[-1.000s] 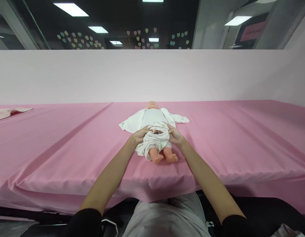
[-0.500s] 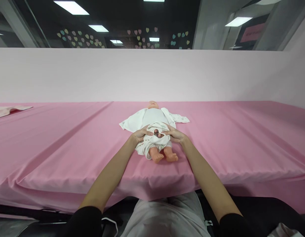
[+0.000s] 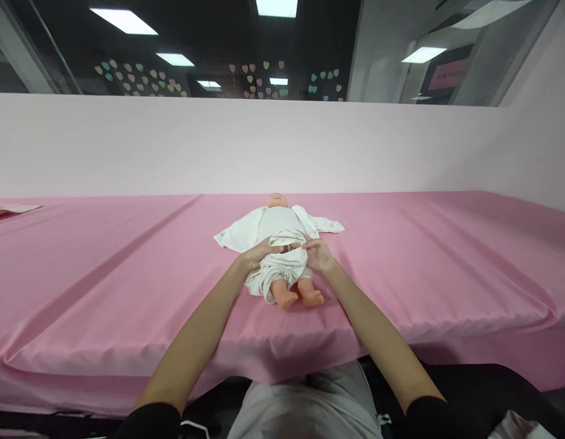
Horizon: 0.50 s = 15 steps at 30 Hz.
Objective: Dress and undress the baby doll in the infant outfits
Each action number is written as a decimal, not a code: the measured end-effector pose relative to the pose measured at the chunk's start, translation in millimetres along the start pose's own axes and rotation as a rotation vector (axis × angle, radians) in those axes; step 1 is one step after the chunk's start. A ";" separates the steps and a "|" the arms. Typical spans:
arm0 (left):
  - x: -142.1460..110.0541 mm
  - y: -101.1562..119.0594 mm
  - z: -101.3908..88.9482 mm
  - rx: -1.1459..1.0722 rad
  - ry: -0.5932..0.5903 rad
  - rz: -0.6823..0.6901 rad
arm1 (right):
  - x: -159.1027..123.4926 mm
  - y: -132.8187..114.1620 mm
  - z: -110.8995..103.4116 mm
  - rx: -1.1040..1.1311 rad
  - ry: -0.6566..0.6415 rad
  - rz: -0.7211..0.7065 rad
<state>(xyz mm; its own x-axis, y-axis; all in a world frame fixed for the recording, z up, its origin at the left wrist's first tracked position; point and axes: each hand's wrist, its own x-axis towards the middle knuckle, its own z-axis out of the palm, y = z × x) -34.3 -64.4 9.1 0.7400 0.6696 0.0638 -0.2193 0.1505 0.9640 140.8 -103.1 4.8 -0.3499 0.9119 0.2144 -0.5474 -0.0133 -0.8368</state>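
Observation:
A baby doll lies on its back, head away from me and bare feet towards me. White baby clothes are bunched over its hips and legs. On the left side of the bundle, my left hand grips the cloth beside a small gap in it. My right hand pinches the cloth's edge on the opposite side, thumb and fingers close together. Inside the gap something dark shows, too small to make out. A white top covers the doll's chest, its sleeves spread out sideways.
A pink sheet covers the wide table, its front edge hanging near my lap. A low white wall stands behind, with dark glass above it. At the far left lies a folded pale cloth.
The gap in the white cloth has narrowed between my hands. My right hand's fingers have shifted along the cloth's edge. The whole view has tilted slightly.

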 end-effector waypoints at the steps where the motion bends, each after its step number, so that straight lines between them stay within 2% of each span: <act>1: -0.7 2.8 2.9 0.056 0.011 0.006 | -0.5 -1.5 2.1 -0.025 0.009 0.014; 3: -3.1 10.5 8.6 0.200 0.034 0.041 | -1.9 -4.1 5.2 -0.126 0.005 0.039; 5: -6.5 19.2 13.3 0.454 0.122 0.115 | -2.7 -3.7 7.3 -0.284 0.026 0.031; 8: -11.1 28.0 19.5 1.044 0.364 0.262 | -1.6 5.1 11.8 -0.637 0.095 -0.161; 9: -11.9 28.8 21.8 1.226 0.400 0.318 | -1.1 9.1 14.3 -0.764 0.111 -0.242; 10: -12.3 28.3 24.1 1.370 0.395 0.374 | -0.9 12.7 17.2 -0.877 0.131 -0.308; 12: -11.7 24.4 27.7 1.539 0.311 0.457 | -1.1 15.2 22.8 -1.013 0.165 -0.368; 14: -10.2 18.4 28.6 1.576 0.257 0.467 | -2.5 8.8 24.7 -0.989 0.112 -0.309; 15: -9.5 15.4 27.8 1.556 0.267 0.459 | -3.4 2.7 23.2 -0.925 0.054 -0.240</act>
<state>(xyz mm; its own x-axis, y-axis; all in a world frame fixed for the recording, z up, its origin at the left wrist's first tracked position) -26.9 -88.6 30.5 0.6371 0.5728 0.5158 0.5571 -0.8046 0.2055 122.9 -115.8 13.6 -0.2580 0.8665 0.4274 0.2256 0.4842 -0.8454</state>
